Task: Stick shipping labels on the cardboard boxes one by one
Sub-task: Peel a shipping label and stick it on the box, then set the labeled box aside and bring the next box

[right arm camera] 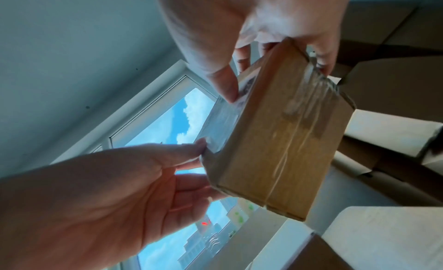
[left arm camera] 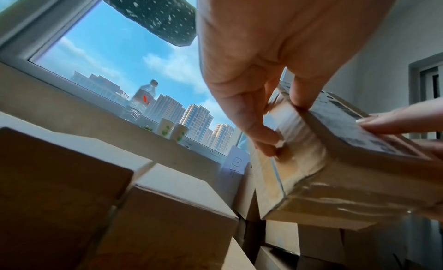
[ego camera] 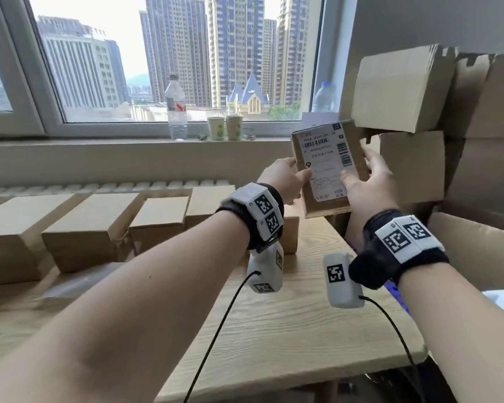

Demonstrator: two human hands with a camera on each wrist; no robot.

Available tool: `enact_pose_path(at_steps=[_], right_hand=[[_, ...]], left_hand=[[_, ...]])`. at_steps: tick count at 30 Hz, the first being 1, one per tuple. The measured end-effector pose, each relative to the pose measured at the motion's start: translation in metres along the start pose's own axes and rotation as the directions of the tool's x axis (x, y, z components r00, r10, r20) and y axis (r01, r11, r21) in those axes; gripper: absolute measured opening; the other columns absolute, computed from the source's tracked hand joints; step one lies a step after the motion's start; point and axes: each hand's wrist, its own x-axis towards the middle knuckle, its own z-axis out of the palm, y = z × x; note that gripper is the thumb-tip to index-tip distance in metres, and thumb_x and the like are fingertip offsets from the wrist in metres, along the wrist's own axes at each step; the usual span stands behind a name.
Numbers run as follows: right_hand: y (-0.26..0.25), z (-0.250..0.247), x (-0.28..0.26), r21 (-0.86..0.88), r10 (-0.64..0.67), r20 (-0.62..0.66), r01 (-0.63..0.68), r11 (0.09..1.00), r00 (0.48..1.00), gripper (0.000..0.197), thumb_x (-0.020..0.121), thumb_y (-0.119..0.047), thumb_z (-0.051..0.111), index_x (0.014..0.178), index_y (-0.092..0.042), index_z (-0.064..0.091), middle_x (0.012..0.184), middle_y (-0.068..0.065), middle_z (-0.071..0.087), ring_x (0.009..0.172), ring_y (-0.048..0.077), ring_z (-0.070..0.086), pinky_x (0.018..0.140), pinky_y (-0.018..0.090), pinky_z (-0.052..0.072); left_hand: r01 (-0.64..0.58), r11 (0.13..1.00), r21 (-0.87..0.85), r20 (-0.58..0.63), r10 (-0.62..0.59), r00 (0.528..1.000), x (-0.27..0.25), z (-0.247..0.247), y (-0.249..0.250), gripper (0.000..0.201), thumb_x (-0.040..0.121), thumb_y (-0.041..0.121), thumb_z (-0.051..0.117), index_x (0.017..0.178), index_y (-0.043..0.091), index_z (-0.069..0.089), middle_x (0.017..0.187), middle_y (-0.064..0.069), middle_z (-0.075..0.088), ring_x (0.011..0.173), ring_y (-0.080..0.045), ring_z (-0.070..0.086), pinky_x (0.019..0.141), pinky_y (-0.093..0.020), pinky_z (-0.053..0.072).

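A small cardboard box (ego camera: 348, 199) with a white shipping label (ego camera: 325, 161) stuck on its top face is held up in the air at the right, above the table's far end. My left hand (ego camera: 288, 181) grips its left edge, thumb on the label and fingers (left arm camera: 266, 141) against the taped side. My right hand (ego camera: 367, 181) grips the right edge, with the thumb (right arm camera: 225, 84) pressing on the label and the fingers curled round the far end. In the right wrist view the box (right arm camera: 282, 132) shows clear tape along its seam.
A row of plain cardboard boxes (ego camera: 93, 225) lies along the back of the wooden table (ego camera: 274, 330). More boxes (ego camera: 402, 91) are stacked against the wall just behind the held one. A water bottle (ego camera: 176, 109) and two paper cups (ego camera: 224, 128) stand on the sill.
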Motion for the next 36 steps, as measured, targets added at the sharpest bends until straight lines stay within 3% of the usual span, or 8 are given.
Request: enact_pose_path(at_steps=[5, 8, 14, 19, 22, 29, 33, 36], right_hand=[[0.039, 0.002, 0.028, -0.04, 0.123, 0.023, -0.122, 0.992, 0.992, 0.062, 0.084, -0.022, 0.059, 0.142, -0.023, 0.039, 0.135, 0.002, 0.055, 0.121, 0.022, 0.055, 0.104, 0.04, 0.044], [0.064, 0.005, 0.04, -0.123, 0.182, 0.071, -0.172, 0.977, 0.981, 0.06, 0.088, -0.013, 0.056, 0.145, -0.018, 0.036, 0.141, 0.004, 0.05, 0.128, 0.021, 0.048, 0.108, 0.031, 0.036], [0.102, 0.022, 0.049, -0.195, 0.241, 0.182, -0.205, 0.959, 0.953, 0.057, 0.085, -0.01, 0.057, 0.14, -0.02, 0.044, 0.139, 0.003, 0.051, 0.124, 0.021, 0.049, 0.106, 0.026, 0.035], [0.112, 0.039, 0.056, -0.223, 0.256, 0.219, -0.207, 0.953, 0.942, 0.054, 0.089, -0.014, 0.055, 0.141, -0.02, 0.043, 0.141, 0.002, 0.049, 0.125, 0.02, 0.048, 0.102, 0.024, 0.033], [0.11, 0.045, 0.059, -0.251, 0.265, 0.235, -0.205, 0.946, 0.935, 0.051, 0.092, -0.015, 0.054, 0.141, -0.018, 0.043, 0.142, 0.003, 0.049, 0.127, 0.021, 0.046, 0.097, 0.021, 0.032], [0.102, 0.056, 0.056, -0.285, 0.259, 0.236, -0.188, 0.94, 0.937, 0.048, 0.091, -0.021, 0.055, 0.138, -0.017, 0.047, 0.142, 0.005, 0.049, 0.13, 0.024, 0.045, 0.11, 0.031, 0.031], [0.077, 0.057, 0.047, -0.303, 0.11, 0.164, -0.056, 0.951, 0.98, 0.04, 0.093, -0.02, 0.05, 0.132, -0.019, 0.054, 0.138, 0.003, 0.052, 0.128, 0.022, 0.045, 0.105, 0.027, 0.031], [0.052, 0.067, 0.039, -0.274, 0.042, 0.189, 0.012, 0.962, 0.981, 0.035, 0.09, -0.016, 0.05, 0.123, -0.024, 0.061, 0.13, 0.001, 0.06, 0.121, 0.021, 0.051, 0.099, 0.024, 0.036]], left_hand=[[0.101, 0.995, 0.016, 0.018, -0.101, 0.995, 0.04, 0.038, -0.009, 0.033, 0.092, 0.03, 0.056, 0.115, 0.006, 0.059, 0.102, -0.008, 0.07, 0.085, -0.024, 0.071, 0.077, -0.039, 0.059], [0.097, 0.991, 0.096, 0.033, -0.101, 0.994, 0.055, 0.056, -0.019, 0.026, 0.089, 0.016, 0.06, 0.113, 0.008, 0.058, 0.108, -0.009, 0.067, 0.087, -0.027, 0.07, 0.079, -0.039, 0.058], [0.063, 0.922, 0.382, 0.105, -0.111, 0.988, 0.072, 0.08, -0.038, 0.058, 0.082, 0.017, 0.065, 0.133, 0.002, 0.042, 0.124, -0.013, 0.057, 0.101, -0.027, 0.064, 0.084, -0.036, 0.056], [-0.056, 0.79, 0.61, 0.106, -0.011, 0.994, 0.08, 0.08, -0.042, 0.028, 0.088, 0.022, 0.059, 0.111, 0.006, 0.058, 0.115, -0.01, 0.062, 0.105, -0.025, 0.059, 0.074, -0.027, 0.042], [-0.034, 0.783, 0.621, 0.073, -0.014, 0.997, 0.084, 0.078, -0.047, 0.026, 0.086, 0.021, 0.062, 0.106, 0.005, 0.06, 0.11, -0.01, 0.065, 0.101, -0.025, 0.06, 0.072, -0.029, 0.043], [-0.035, 0.874, 0.484, -0.05, 0.067, 0.996, 0.081, 0.058, -0.063, 0.033, 0.086, 0.023, 0.061, 0.118, 0.016, 0.061, 0.124, 0.0, 0.062, 0.116, -0.02, 0.054, 0.094, -0.028, 0.042], [-0.019, 0.901, 0.434, -0.143, 0.09, 0.986, 0.069, 0.026, -0.076, 0.032, 0.089, 0.03, 0.055, 0.12, 0.023, 0.06, 0.127, 0.004, 0.059, 0.12, -0.018, 0.05, 0.101, -0.031, 0.039], [0.072, 0.885, 0.46, -0.168, 0.007, 0.986, 0.06, 0.0, -0.096, 0.036, 0.092, 0.027, 0.048, 0.127, 0.021, 0.054, 0.131, 0.0, 0.057, 0.123, -0.02, 0.049, 0.103, -0.032, 0.038]])
